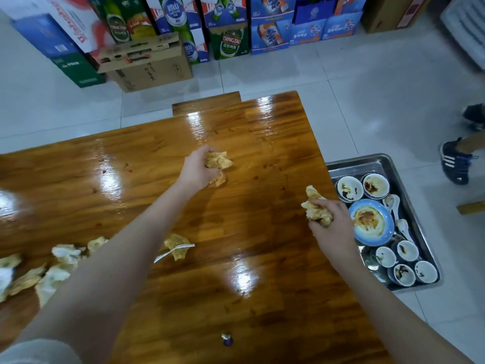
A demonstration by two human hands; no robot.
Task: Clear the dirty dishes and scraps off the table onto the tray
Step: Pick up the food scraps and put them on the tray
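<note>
On the glossy wooden table (183,298), my left hand (195,168) grips a crumpled, greasy napkin (219,160) near the table's middle. My right hand (332,224) holds another soiled napkin wad (313,206) at the table's right edge. Beyond that edge, lower down, a metal tray (380,164) carries a blue-rimmed plate (371,222), several small sauce-stained bowls (350,189) and white spoons (393,204). More crumpled napkins (63,258) lie at the left, partly hidden by my left forearm. One more napkin with a white plastic strip (177,245) lies beside that arm.
A small bottle cap (227,340) lies near the table's front. Sauce spots dot the tabletop. A wooden bench (206,102) stands past the far edge. Beer cartons (228,30) and a cardboard box (147,65) line the wall. Someone's sneakers (455,162) stand right of the tray.
</note>
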